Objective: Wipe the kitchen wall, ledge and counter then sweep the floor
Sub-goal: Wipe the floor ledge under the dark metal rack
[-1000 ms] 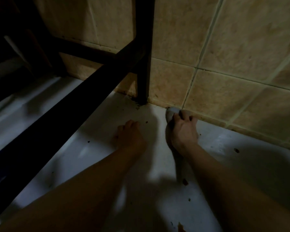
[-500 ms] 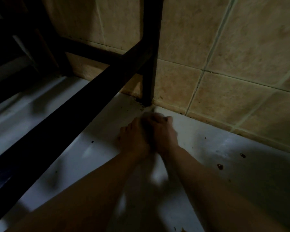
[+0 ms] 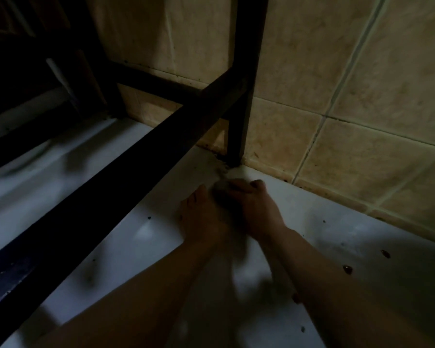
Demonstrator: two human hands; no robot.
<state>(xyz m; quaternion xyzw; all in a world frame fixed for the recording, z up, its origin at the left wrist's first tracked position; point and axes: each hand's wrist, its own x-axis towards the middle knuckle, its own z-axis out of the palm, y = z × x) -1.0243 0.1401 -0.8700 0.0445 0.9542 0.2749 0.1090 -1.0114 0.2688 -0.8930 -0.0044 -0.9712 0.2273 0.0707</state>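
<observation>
Dim, grainy and soft throughout; brightest on the tiled wall (image 3: 377, 79) upper right, deep shadow left, motion blur below the fingers (image 3: 239, 188).

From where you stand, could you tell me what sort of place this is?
Probably a kitchen corner: a tan tiled wall, a white counter with dark crumbs, and a black rack leg.

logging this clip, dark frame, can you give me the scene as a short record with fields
surface: white counter, flecked with dark crumbs
backdrop: tan tiled wall
frame: black rack leg standing at the wall base, grime around its foot
right hand: fingers curled over a grey cloth, just in front of the leg
left hand: resting on the counter beside the cloth
lighting: very dim
</observation>
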